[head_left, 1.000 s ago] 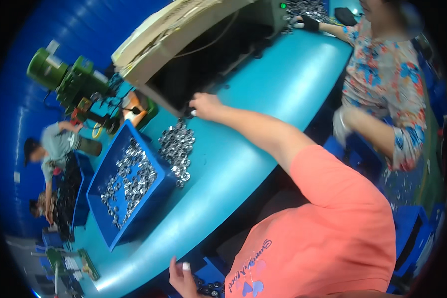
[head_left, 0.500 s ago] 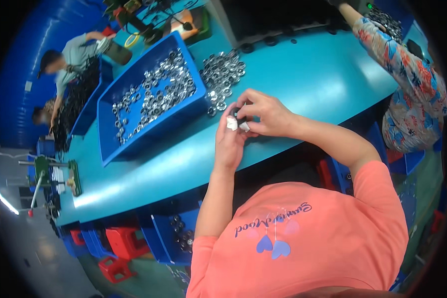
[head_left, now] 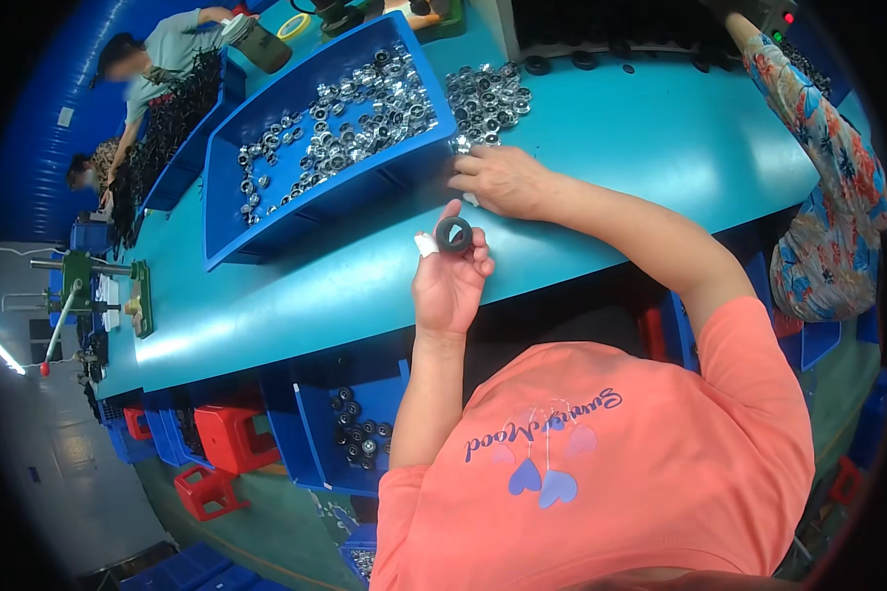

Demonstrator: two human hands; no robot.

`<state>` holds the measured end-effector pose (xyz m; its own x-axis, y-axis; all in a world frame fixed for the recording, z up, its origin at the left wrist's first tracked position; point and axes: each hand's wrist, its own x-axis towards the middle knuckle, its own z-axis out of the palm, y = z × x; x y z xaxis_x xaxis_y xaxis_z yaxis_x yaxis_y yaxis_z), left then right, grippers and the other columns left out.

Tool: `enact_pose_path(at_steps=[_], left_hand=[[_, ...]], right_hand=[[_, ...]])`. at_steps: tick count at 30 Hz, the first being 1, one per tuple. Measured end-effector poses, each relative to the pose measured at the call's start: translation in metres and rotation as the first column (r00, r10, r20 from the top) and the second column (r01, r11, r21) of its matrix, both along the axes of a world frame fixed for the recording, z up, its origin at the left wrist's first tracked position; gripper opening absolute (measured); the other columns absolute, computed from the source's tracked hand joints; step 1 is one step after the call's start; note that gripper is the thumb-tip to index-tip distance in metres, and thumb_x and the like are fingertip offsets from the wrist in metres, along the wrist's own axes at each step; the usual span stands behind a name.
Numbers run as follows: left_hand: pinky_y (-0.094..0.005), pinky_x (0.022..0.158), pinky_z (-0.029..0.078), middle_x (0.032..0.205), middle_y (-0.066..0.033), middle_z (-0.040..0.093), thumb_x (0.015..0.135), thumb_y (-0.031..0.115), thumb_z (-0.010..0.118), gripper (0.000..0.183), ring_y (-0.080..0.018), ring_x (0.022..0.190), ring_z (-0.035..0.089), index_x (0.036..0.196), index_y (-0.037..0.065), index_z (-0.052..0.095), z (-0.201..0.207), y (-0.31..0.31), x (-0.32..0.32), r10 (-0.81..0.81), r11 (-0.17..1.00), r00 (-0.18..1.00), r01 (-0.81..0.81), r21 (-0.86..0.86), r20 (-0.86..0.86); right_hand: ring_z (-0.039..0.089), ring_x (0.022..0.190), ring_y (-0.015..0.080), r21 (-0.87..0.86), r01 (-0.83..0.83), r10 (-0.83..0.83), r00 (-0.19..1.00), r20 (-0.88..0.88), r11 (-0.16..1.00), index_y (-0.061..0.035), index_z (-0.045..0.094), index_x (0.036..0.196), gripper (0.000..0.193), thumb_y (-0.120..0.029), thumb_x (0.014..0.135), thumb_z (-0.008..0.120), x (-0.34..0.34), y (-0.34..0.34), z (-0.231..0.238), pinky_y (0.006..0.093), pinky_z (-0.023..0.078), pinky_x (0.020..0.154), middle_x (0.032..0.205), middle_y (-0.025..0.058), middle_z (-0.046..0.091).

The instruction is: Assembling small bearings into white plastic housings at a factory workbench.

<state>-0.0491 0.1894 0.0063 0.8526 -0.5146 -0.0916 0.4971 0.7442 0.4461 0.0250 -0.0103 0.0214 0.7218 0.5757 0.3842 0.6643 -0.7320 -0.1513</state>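
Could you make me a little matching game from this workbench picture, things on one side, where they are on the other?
Things:
1. dark ring
2. loose pile of silver parts
3. blue bin
4. red stool

Places:
A. under the table
B. in the left hand
C. left of the pile, holding silver parts
D. on the table, just beyond the right hand

Pairs: 1-B, 2-D, 3-C, 4-A

A long teal table (head_left: 660, 128) curves through the room; blue wall (head_left: 30, 128) far left, grey floor (head_left: 69, 463) and red stools (head_left: 229, 433) below.

No packages, labels, signs, screens
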Motion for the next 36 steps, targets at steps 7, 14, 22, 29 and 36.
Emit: enact_pose_path(at_steps=[7, 14, 22, 29, 36], left_hand=[[-0.0327, 0.077, 0.05, 0.109, -0.0148, 0.061, 0.11, 0.044, 0.037, 0.055, -0.0197, 0.088, 0.057, 0.149, 0.004, 0.041, 0.009, 0.008, -0.01, 0.006, 1.0, 1.0, -0.005, 0.017, -0.029], [-0.0322, 0.077, 0.051, 0.108, -0.0134, 0.061, 0.106, 0.04, 0.049, 0.053, -0.0191, 0.089, 0.058, 0.144, 0.003, 0.045, 0.012, -0.002, -0.012, 0.037, 0.991, 0.996, -0.048, 0.127, 0.083], [-0.0261, 0.076, 0.052, 0.106, -0.0065, 0.059, 0.08, 0.006, 0.085, 0.051, -0.0125, 0.086, 0.06, 0.125, -0.001, 0.062, 0.033, -0.026, -0.014, -0.177, 0.258, 0.577, -0.754, 0.604, 0.797], [-0.0249, 0.072, 0.051, 0.103, -0.0044, 0.056, 0.076, 0.009, 0.087, 0.046, -0.0109, 0.08, 0.055, 0.116, -0.001, 0.066, 0.038, -0.035, -0.015, -0.159, 0.211, 0.62, -0.739, 0.64, 0.769], [-0.0247, 0.074, 0.055, 0.108, -0.0045, 0.055, 0.078, 0.004, 0.084, 0.046, -0.0114, 0.089, 0.06, 0.119, -0.001, 0.065, 0.034, -0.038, -0.013, -0.069, 0.32, 0.692, -0.667, 0.672, 0.719]], right_hand=[[0.063, 0.098, 0.0262, -0.139, 0.054, -0.048, 0.998, 0.044, 0.989, -0.014, 0.069, 0.108, 0.024, -0.019, 0.085, 0.067, 0.006, 0.003, -0.013, 0.0394, 0.057, 0.08, 0.111, 0.0058, 0.06], [0.066, 0.098, 0.0319, 0.019, 0.198, -0.196, 0.978, -0.067, 0.98, -0.008, 0.067, 0.109, 0.023, -0.014, 0.088, 0.063, 0.006, -0.052, -0.02, 0.0447, 0.058, 0.079, 0.114, 0.0116, 0.058], [0.064, 0.085, 0.0186, 0.538, 0.386, -0.041, 0.838, -0.544, 0.75, -0.0097, 0.07, 0.117, 0.026, -0.014, 0.092, 0.061, -0.021, -0.071, 0.003, 0.0321, 0.055, 0.072, 0.103, 0.007, 0.062], [0.061, 0.082, 0.0105, 0.668, 0.512, 0.438, 0.507, -0.743, 0.541, -0.0015, 0.067, 0.124, 0.037, -0.009, 0.088, 0.058, -0.047, -0.063, 0.013, 0.027, 0.054, 0.071, 0.106, 0.0053, 0.065], [0.061, 0.079, 0.0102, 0.625, 0.603, 0.533, 0.357, -0.767, 0.495, -0.0026, 0.068, 0.124, 0.038, -0.007, 0.087, 0.059, -0.061, -0.052, 0.025, 0.0255, 0.054, 0.07, 0.105, 0.005, 0.067]])
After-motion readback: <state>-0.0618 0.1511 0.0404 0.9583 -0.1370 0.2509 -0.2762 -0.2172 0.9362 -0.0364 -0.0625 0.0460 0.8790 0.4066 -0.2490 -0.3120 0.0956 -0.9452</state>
